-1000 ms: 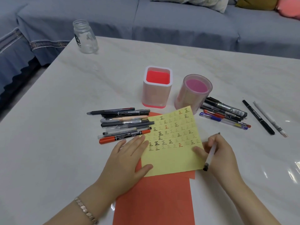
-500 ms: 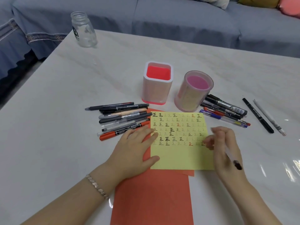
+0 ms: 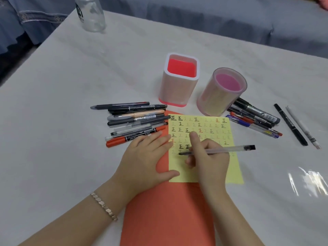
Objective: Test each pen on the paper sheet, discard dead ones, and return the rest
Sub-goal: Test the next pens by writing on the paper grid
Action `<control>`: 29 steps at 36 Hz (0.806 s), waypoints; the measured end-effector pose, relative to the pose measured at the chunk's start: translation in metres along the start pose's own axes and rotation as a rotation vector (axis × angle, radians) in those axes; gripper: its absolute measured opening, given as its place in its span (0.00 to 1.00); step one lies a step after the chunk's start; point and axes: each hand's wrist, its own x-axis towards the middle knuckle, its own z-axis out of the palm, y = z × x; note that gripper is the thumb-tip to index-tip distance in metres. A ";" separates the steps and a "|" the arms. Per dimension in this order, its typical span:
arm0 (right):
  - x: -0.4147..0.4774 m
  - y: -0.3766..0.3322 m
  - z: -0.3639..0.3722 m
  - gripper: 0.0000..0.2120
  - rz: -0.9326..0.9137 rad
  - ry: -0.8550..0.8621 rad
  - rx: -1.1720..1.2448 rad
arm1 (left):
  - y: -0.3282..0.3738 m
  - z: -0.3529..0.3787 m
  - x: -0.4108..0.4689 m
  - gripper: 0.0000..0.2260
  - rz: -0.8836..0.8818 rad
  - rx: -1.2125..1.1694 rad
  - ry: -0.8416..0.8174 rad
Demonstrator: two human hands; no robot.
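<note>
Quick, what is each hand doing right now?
Left hand: open, flat, pressing on the yellow sheet's left edge.
Right hand: closed on a clear pen, tip at the sheet.

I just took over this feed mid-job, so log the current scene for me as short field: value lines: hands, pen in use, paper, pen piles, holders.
right hand: holds clear pen, tip on the sheet
left hand: flat, pinning yellow sheet at its left edge
yellow sheet: rows of test marks, lower part blank, lies on orange paper
left pile: pens lying beside the sheet
right pile: pens by round holder
square holder: upright, no pens visible
</note>
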 end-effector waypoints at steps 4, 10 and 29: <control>-0.005 0.016 0.016 0.23 -0.036 0.034 -0.103 | 0.000 0.001 0.000 0.30 -0.009 -0.029 0.032; -0.009 0.022 0.019 0.18 -0.049 0.107 -0.123 | 0.000 0.001 0.000 0.30 -0.005 -0.018 0.029; -0.007 0.025 0.020 0.18 -0.142 0.067 -0.228 | 0.001 -0.002 0.000 0.31 -0.013 -0.037 0.016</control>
